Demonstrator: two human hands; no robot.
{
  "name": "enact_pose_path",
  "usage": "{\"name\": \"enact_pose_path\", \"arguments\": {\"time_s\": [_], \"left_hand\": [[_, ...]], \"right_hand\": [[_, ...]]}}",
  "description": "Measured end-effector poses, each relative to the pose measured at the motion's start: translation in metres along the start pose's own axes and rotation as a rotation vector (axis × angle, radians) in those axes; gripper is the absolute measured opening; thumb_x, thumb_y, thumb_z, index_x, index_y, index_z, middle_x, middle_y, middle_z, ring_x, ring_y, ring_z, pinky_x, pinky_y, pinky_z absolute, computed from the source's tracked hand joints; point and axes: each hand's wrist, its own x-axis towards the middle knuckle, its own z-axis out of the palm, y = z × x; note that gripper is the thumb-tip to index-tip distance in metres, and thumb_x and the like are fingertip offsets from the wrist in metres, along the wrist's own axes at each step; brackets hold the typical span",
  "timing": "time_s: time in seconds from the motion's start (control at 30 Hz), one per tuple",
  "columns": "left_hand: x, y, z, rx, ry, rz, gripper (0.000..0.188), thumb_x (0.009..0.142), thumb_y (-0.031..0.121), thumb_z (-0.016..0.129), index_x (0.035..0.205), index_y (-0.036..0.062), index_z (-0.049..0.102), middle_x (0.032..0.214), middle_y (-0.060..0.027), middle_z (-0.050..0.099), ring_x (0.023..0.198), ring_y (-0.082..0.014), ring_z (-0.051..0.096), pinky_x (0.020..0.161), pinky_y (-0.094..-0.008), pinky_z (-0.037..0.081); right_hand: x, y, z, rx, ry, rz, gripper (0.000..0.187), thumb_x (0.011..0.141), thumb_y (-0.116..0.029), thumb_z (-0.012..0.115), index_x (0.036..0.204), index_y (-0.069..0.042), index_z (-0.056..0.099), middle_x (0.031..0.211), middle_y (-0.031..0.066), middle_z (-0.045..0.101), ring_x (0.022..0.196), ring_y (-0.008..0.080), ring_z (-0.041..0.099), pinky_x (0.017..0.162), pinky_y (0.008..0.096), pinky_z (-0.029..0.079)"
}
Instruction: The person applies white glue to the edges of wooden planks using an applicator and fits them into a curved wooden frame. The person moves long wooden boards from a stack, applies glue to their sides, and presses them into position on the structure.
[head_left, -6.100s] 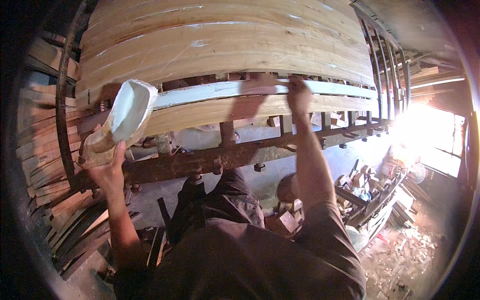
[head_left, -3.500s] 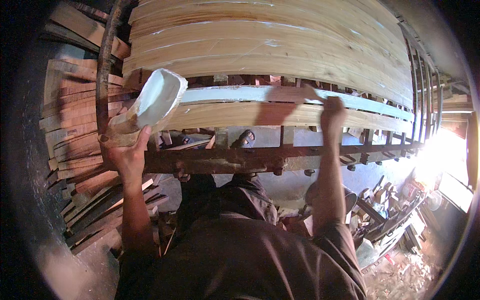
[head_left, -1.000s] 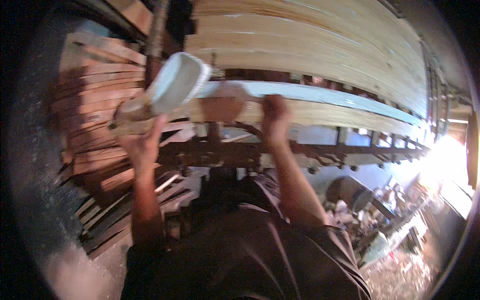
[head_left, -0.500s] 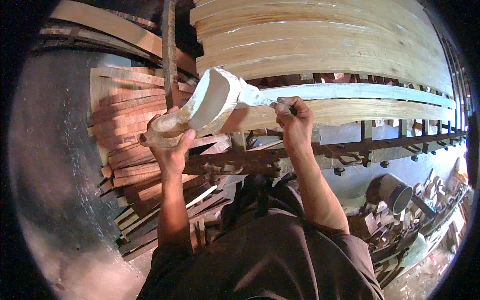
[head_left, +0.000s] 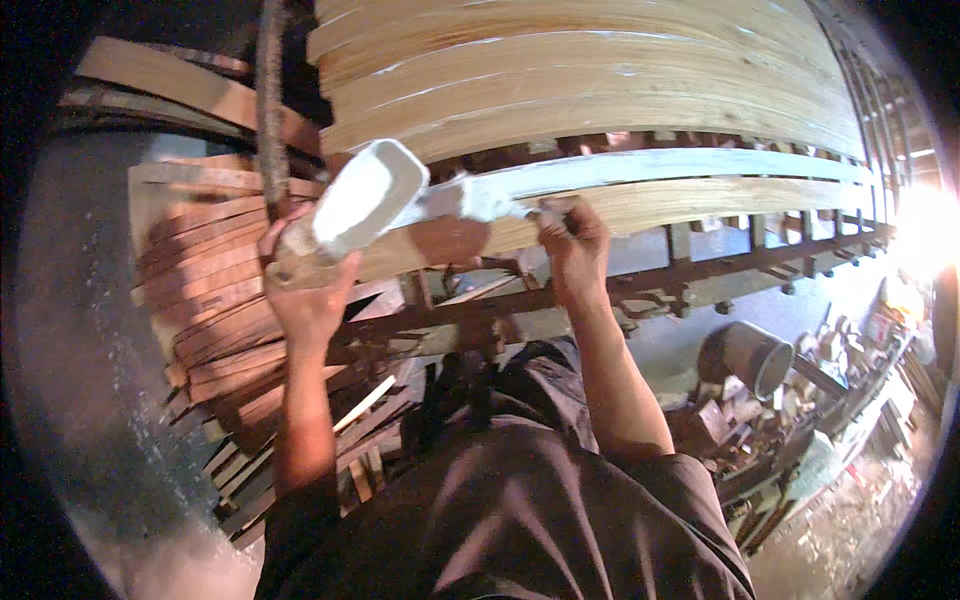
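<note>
My left hand (head_left: 312, 310) grips a cut-open, off-white plastic jug (head_left: 416, 182) by its narrow end. White, glue-like stuff coats the inside. Between the thumb and fingers of my right hand (head_left: 577, 245) is the handle of a spreader (head_left: 484, 198), its wide head smeared white and pointing left, close to the jug's rim. Motion blur hides whether it is a brush or a blade. Both are held over a long edge strip (head_left: 690, 166) coated white and a bare wooden strip (head_left: 700, 205) on its near side.
Beyond the strips lies a wide wooden panel (head_left: 590, 75) of joined boards. A metal rack (head_left: 660, 287) with clamps runs in front of me. Stacked planks (head_left: 205, 255) stand at left beside an upright bar (head_left: 270, 110). A bucket (head_left: 765, 365) and wood offcuts (head_left: 735, 425) are at right.
The jug has turned so that more of its white inside shows. The spreader's head sits lower against the strips. My view has shifted right, bringing a bright light in at the right edge.
</note>
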Motion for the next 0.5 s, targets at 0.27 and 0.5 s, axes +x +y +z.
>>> {"name": "enact_pose_path", "arguments": {"time_s": [0.27, 0.5], "left_hand": [[-0.004, -0.004, 0.0, -0.028, 0.028, -0.091, 0.075, 0.072, -0.001, 0.08, 0.132, -0.0057, 0.035, 0.129, -0.0179, 0.053, 0.116, -0.0236, 0.056, 0.099, -0.0379, 0.05], [0.006, 0.019, -0.006, -0.094, 0.066, -0.15, 0.065, 0.073, -0.003, 0.078, 0.13, -0.0089, 0.046, 0.126, -0.018, 0.056, 0.111, -0.0227, 0.06, 0.095, -0.0363, 0.051]], "right_hand": [[0.041, 0.036, -0.054, -1.297, 0.056, -0.83, 0.038, 0.077, -0.002, 0.058, 0.114, -0.008, 0.063, 0.102, 0.0189, 0.06, 0.093, 0.0368, 0.059, 0.081, 0.049, 0.049], [0.056, 0.031, -0.044, -0.987, -0.046, -0.762, 0.031, 0.075, 0.006, 0.052, 0.101, -0.006, 0.064, 0.09, 0.0158, 0.061, 0.086, 0.0364, 0.059, 0.074, 0.046, 0.048]]}}
